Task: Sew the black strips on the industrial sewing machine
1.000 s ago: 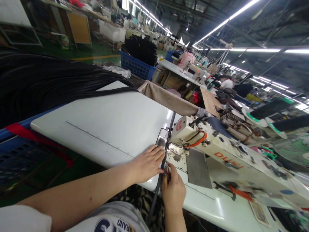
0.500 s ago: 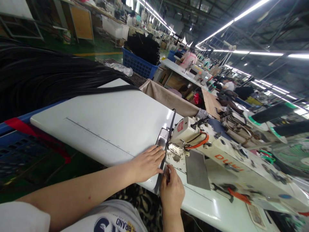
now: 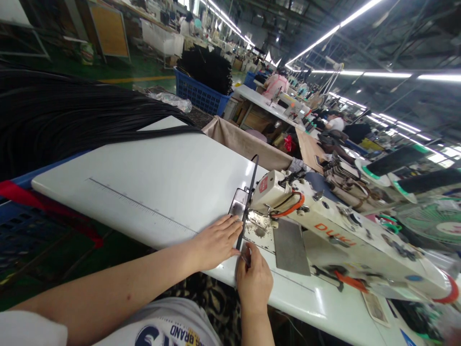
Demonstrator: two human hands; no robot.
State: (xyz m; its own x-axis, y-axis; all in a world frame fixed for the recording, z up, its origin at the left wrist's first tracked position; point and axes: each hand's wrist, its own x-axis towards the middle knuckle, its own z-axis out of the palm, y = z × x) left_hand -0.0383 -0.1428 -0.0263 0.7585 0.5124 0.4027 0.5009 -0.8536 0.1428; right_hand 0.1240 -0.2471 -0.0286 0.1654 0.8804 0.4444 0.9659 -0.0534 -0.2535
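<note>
A narrow black strip [image 3: 253, 174] runs under the head of the white sewing machine [image 3: 268, 191] and toward the table's near edge. My left hand [image 3: 218, 241] lies palm down on the white table [image 3: 144, 168], fingers stretched, with the fingertips on the strip beside the metal plate [image 3: 238, 204]. Just nearer the edge, my right hand [image 3: 254, 275] has its thumb and fingers pinched around something small that looks metallic. It sits at the near part of the strip, and the fingers hide most of it.
A large heap of black strips [image 3: 72, 115] covers the table's left end and a blue basket. Behind the table stands a beige cloth-lined bin [image 3: 245, 144]. Thread cones [image 3: 396, 158] and a green fan [image 3: 428, 216] are at the right. A person in pink [image 3: 276, 85] sits farther back.
The whole view has shifted slightly. The strip's near end, which hung past my right hand at the table edge, now ends near my fingers; the strip's far end stands a little higher.
</note>
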